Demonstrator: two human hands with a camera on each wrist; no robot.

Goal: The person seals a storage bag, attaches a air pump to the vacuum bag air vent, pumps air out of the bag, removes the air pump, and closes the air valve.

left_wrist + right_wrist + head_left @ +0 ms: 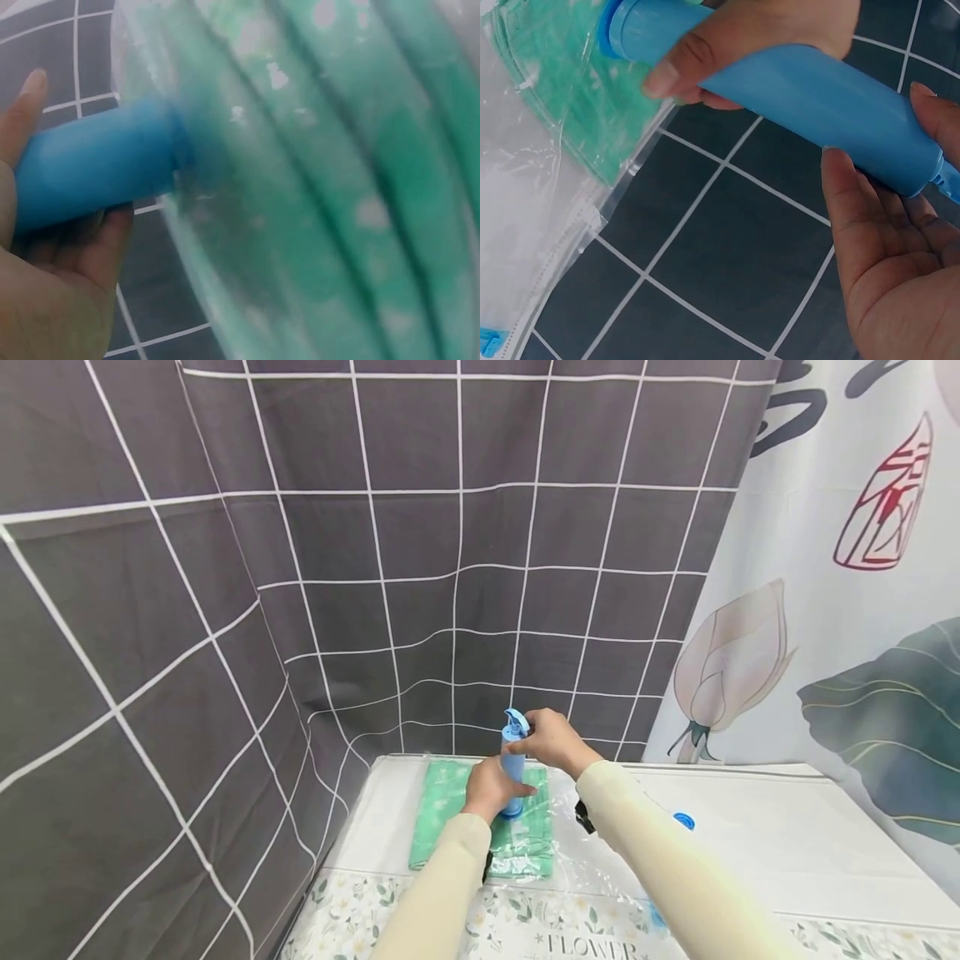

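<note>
A light blue hand pump (pixel 513 766) stands upright on a clear plastic bag (pixel 585 860), its base over a folded green cloth (pixel 438 810) inside the bag. My left hand (pixel 489 787) wraps round the pump's body, with the thumb on one side, as the left wrist view also shows the hand (pixel 60 292) beside the pump (pixel 97 161). Higher up, my right hand (pixel 553 739) holds the pump's top end near its handle. In the right wrist view, the thumb and fingers of that hand (pixel 900 277) lie on both sides of the pump's end.
A round blue cap (pixel 684 820) lies to the right on the white surface (pixel 765 827). Nearer the front, a blue piece (pixel 657 916) shows partly behind my right sleeve. A dark checked curtain (pixel 420 543) hangs behind and to the left.
</note>
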